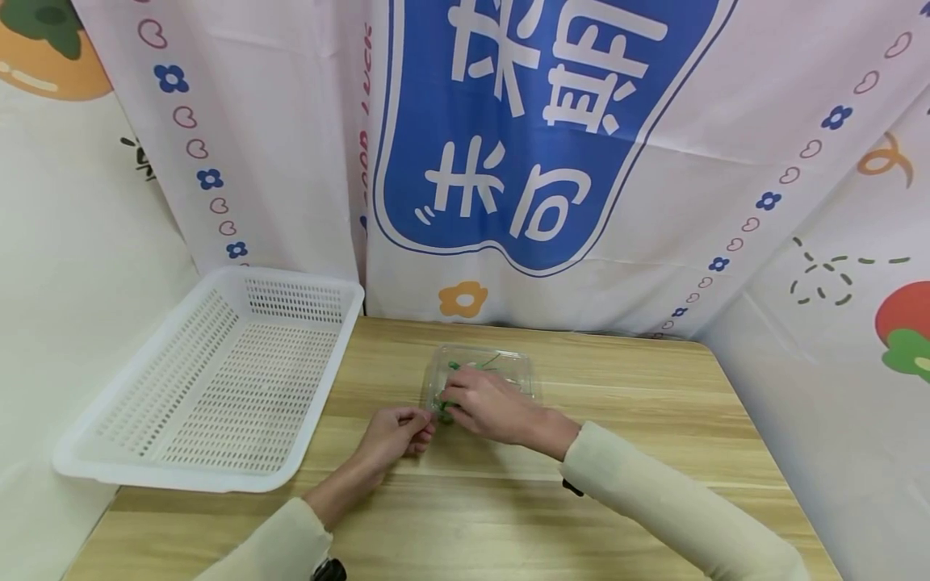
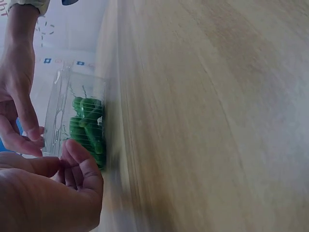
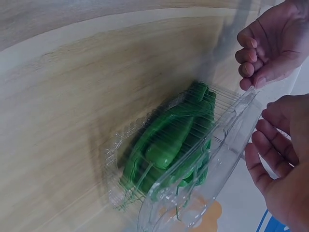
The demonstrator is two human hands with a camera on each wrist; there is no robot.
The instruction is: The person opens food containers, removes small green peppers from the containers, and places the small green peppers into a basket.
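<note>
On the table stands a clear plastic box (image 1: pixel 519 367) with a hinged-looking lid. Green peppers (image 3: pixel 166 145) with thin stems lie inside it; the left wrist view shows them (image 2: pixel 89 125) through the ribbed wall. My left hand (image 1: pixel 395 436) pinches the near left corner of the box between thumb and fingertips, and the right wrist view shows this hand (image 3: pixel 275 46) from the other side. My right hand (image 1: pixel 494 403) is over the lid, its loosely bent fingers (image 3: pixel 268 145) touching the lid's edge. In the head view it hides part of the peppers.
A large white perforated plastic basket (image 1: pixel 301 452) stands on the left of the wooden table (image 1: pixel 617 516). A printed cloth (image 1: pixel 291 202) hangs behind the table's back edge, with similar cloth (image 1: pixel 828 347) along the right side.
</note>
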